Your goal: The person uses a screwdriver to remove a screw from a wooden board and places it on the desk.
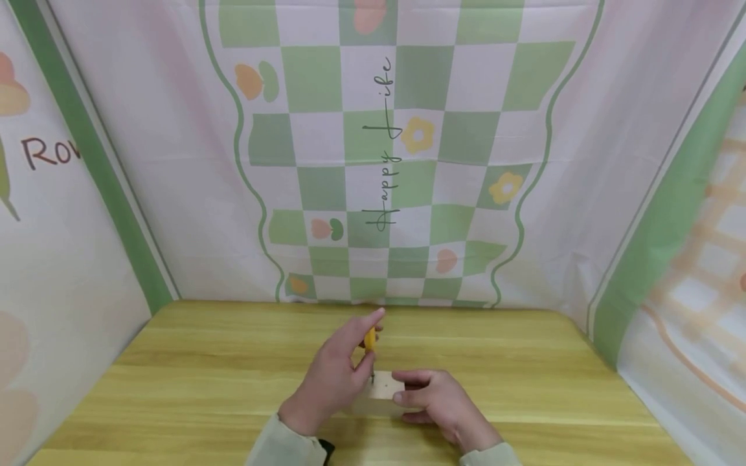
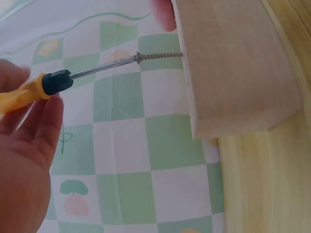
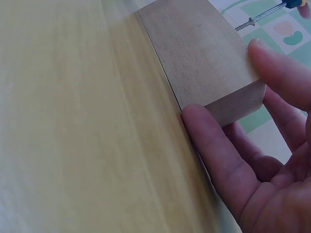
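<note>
A pale wooden block point(image 1: 386, 391) rests on the table in front of the person, in the middle of the head view. My right hand point(image 1: 445, 404) grips its right end, fingers and thumb spread along the edges. From its top face sticks a threaded screw point(image 2: 160, 57), much of its shank showing. My left hand point(image 1: 332, 375) holds a screwdriver point(image 2: 57, 81) with a yellow handle and black collar, its shaft in line with the screw and its tip at the screw head. In the right wrist view the screw point(image 3: 244, 25) shows beyond the block.
The wood-grain table point(image 1: 233, 362) spreads around both hands. Behind its back edge hangs a checked green and white cloth point(image 1: 373, 188) with flowers and lettering. More printed cloth panels point(image 1: 64, 213) stand at the left and right sides.
</note>
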`<state>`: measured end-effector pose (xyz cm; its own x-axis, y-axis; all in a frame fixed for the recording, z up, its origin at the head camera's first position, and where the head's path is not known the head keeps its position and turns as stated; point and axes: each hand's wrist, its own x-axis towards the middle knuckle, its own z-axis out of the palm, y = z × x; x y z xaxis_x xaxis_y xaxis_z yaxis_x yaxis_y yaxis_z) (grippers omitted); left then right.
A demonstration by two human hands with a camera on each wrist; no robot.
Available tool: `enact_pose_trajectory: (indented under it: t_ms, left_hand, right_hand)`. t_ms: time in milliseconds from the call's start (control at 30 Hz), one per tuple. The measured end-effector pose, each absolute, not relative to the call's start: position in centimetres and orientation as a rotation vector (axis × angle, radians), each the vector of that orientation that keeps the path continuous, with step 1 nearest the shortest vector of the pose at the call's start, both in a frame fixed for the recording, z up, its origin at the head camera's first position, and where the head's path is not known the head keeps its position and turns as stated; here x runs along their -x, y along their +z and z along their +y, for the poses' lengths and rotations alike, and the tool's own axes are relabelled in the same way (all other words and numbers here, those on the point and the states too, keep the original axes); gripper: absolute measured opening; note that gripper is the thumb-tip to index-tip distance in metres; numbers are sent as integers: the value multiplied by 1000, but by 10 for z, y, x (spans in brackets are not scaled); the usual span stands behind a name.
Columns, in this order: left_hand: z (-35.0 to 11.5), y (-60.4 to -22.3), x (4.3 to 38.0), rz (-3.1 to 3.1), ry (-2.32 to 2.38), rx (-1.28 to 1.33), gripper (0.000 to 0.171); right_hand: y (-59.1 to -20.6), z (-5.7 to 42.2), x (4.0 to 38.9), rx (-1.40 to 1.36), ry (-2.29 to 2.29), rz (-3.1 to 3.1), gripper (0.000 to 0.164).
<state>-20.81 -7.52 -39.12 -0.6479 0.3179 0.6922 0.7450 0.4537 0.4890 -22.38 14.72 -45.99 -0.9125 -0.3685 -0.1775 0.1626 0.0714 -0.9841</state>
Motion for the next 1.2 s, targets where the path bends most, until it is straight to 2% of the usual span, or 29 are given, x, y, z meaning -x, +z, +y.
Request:
enact_pose_trajectory:
  t_ms: [133,467,1200]
  left_hand:
    - [-75,-390,208,-2174,-1139,951,80]
    - [-75,-386,205,-2248,-1081,894,72]
    - [-75,-389,208,-2177,-1081,924,78]
  right_hand:
    - [-460,147,223,200,-1900,1972,51]
    - [-461,148,224,203,-1901,1970,51]
    - [-462,148,225,195,-1901,1984,50]
